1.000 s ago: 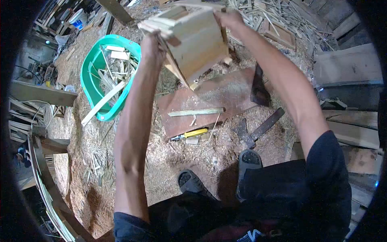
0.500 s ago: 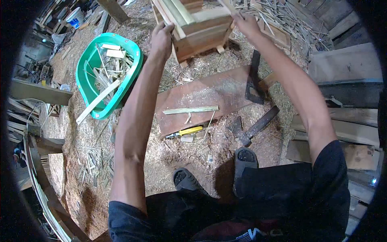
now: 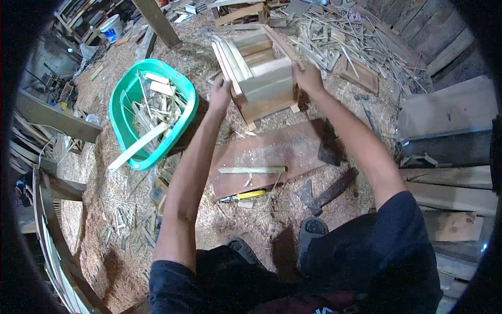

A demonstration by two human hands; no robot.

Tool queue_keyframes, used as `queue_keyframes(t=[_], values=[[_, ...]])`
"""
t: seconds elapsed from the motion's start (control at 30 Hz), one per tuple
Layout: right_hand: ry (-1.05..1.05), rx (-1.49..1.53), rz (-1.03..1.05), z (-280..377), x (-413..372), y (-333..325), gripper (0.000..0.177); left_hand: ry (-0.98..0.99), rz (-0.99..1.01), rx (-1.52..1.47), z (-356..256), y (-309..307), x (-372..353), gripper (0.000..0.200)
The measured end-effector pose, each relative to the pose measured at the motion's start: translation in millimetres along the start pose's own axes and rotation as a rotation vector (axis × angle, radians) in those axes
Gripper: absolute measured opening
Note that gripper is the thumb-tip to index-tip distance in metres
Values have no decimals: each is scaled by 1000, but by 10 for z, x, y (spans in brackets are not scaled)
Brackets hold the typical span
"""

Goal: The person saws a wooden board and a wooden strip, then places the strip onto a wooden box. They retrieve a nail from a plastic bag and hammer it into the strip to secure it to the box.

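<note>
A small wooden box-like frame with short legs stands out in front of me, its top partly open and showing bars inside. My left hand is closed on its left upper edge. On the opposite side, my right hand grips the right upper edge. Just below the frame lies a broad reddish-brown board with a thin pale strip of wood across it. Yellow-handled pliers rest at the board's near edge. Closer to my feet is a hammer-like tool with a dark handle.
To the left, a green tub holds wood scraps. A dark angled tool lies at the board's right end. Loose wood strips pile up at the back right, and planks line the right side. Shavings cover the floor.
The view has tilted upward, so the scene sits lower in it. The wooden frame appears slightly nearer to the board, with both hands still on it.
</note>
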State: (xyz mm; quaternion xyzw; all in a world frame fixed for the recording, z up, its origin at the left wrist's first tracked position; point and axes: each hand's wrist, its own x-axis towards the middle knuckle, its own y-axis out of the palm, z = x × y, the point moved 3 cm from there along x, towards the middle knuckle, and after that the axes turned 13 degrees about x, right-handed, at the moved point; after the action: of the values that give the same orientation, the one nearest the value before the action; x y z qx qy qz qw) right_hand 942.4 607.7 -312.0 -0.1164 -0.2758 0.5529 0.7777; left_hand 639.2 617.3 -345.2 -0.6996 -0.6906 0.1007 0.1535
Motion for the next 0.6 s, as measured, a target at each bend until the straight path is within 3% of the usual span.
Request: queue_keyframes(t=[0.03,0.1,0.13,0.2,0.27,0.3,0.33,0.43,0.47,0.6], values=[[-20,-20,-18,45,5,38,41,-37,28,20,-86,-40,-46,34],[-53,-124,-59,-2,-7,10,36,100,-13,61,-331,-162,-239,30],[-75,-171,-73,106,-2,-14,33,0,-28,42,-439,-268,-324,29],[-367,-228,-57,992,-239,-182,24,-198,-86,33,-747,-518,-502,25],[-387,-5,256,1996,-386,-307,17,75,-265,114,-1536,-901,-814,21],[-352,47,308,2448,-498,-361,17,-64,-215,33,-2089,-1155,-1052,22],[-326,100,356,2912,-569,-424,18,-74,-257,13,-2396,-1400,-1220,20],[-163,283,556,4307,-754,-738,11,122,-553,454,-3527,-2322,-1856,8],[-399,301,562,4722,-775,-857,11,134,-654,620,-3865,-2583,-2118,6],[-472,469,751,6242,-1037,-1359,10,-44,-747,678,-5158,-3408,-3216,9]])
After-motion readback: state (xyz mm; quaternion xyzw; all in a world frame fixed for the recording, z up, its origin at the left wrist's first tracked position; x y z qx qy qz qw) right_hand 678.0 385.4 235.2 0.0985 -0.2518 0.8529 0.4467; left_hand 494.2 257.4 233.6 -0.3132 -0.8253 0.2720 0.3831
